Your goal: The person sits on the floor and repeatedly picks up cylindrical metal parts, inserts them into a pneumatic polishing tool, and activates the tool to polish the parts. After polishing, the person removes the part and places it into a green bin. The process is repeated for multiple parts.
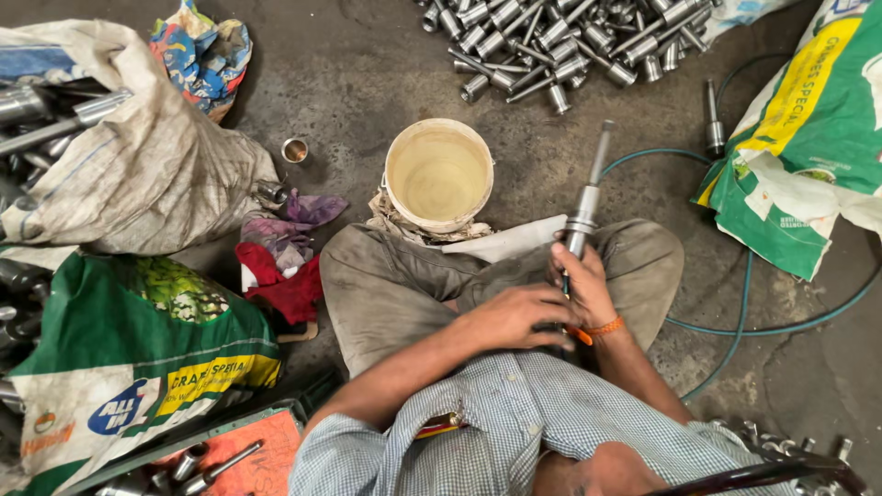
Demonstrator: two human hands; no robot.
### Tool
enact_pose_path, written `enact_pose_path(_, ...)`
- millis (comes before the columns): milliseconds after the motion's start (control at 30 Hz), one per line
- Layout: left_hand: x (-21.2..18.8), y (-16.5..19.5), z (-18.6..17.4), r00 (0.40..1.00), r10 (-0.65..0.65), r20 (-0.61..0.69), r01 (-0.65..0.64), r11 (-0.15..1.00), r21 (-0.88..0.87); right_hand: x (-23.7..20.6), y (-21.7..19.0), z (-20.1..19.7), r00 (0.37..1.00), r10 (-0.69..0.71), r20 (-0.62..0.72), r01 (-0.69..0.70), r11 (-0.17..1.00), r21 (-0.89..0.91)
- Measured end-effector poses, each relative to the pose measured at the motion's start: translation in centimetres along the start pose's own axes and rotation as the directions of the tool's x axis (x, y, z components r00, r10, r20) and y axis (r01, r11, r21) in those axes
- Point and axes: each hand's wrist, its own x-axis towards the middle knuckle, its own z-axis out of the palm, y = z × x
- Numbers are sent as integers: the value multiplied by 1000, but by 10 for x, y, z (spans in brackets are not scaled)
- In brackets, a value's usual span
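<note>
I sit cross-legged on a concrete floor. My right hand [584, 280] grips the lower end of a long steel shaft part [586, 197] that points away from me, its thin rod end up. My left hand [519, 315] crosses over my lap and presses against the base of the same part, next to the right hand. A cream plastic bucket [439, 173] of cloudy liquid stands just beyond my knees, left of the part.
A heap of similar steel parts [551, 41] lies at the top. Printed sacks sit at right [808, 138] and lower left [129, 367]; a beige sack [138, 165] holds more parts. Coloured rags [285, 257] lie left of my knee. A teal hose [744, 312] loops on the right.
</note>
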Motion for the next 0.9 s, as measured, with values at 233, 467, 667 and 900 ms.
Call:
enact_pose_path(233,-7,-18,27,999,38,-29,-35,996,76,-9,-6,11,975,-70,-210,35,986,-164)
enact_pose_path(467,-14,-57,51,861,-498,-105,446,837,-317,-18,-2,7,982,-88,-165,62,986,-155)
enact_pose_path(667,-16,-108,36,874,-479,-89,374,777,-507,-37,-32,6,987,108,118,-90,985,-147)
enact_pose_path(900,-13,-128,29,939,-186,290,316,132,-939,-39,14,7,857,336,391,-294,941,-165)
